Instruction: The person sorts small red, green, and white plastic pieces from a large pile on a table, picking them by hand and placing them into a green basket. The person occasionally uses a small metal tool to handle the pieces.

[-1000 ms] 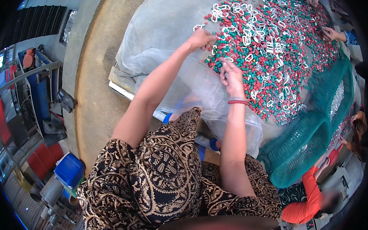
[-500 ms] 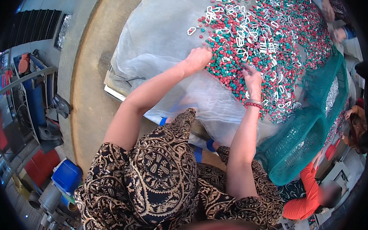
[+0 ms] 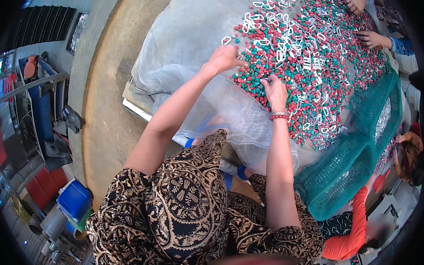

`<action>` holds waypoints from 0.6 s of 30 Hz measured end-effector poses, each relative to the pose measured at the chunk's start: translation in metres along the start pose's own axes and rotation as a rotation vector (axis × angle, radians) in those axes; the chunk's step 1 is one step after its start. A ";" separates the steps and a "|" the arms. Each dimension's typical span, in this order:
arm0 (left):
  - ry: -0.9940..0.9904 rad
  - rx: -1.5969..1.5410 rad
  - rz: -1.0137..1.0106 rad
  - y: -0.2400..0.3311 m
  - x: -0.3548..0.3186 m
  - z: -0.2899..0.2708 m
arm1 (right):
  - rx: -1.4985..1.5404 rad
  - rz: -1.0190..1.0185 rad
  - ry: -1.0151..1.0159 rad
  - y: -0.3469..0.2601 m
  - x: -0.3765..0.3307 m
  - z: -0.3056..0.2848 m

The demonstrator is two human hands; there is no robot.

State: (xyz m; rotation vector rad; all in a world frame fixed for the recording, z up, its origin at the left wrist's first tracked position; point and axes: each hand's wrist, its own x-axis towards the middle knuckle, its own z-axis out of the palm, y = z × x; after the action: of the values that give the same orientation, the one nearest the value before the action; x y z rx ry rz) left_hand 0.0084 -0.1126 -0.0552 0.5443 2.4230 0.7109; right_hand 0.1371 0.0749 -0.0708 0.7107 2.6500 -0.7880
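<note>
Red and green small plastic pieces (image 3: pixel 254 78) lie spread in a thick layer, mixed with white flat loop-shaped pieces (image 3: pixel 279 56). At the near left edge of the spread, my left hand (image 3: pixel 222 59) hovers with thumb and fingers apart and nothing visible in it. A single white loop (image 3: pixel 226 40) lies just beyond its fingers. My right hand (image 3: pixel 275 94), with a red bead bracelet at the wrist, is low over the small pieces. Its fingers are bent and drawn together at the tips; whatever is between them is too small to make out.
Sheer white netting (image 3: pixel 191 81) lies under and in front of the pieces. Green mesh baskets (image 3: pixel 337 179) stand at the right. Another person's hands (image 3: pixel 373 39) reach in at the far right. A person in an orange sleeve (image 3: pixel 351 237) is at the lower right.
My left hand has shifted slightly left and its fingers have spread. My right hand has moved left over the pieces. The other person's hands at far right have come further in.
</note>
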 end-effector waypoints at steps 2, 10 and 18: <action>-0.012 0.014 0.042 0.004 0.000 -0.010 | 0.241 0.059 0.050 -0.001 -0.001 0.002; -0.319 -1.065 -0.061 0.030 -0.006 -0.028 | 1.742 0.155 -0.132 0.004 0.000 -0.043; -0.366 -0.811 0.095 0.034 0.040 0.010 | 1.506 0.198 -0.095 0.022 0.008 -0.042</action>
State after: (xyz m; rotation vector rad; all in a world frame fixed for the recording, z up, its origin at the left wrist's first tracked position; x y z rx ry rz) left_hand -0.0084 -0.0619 -0.0579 0.3982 1.5915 1.3905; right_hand 0.1368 0.1184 -0.0496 1.0900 1.4157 -2.5856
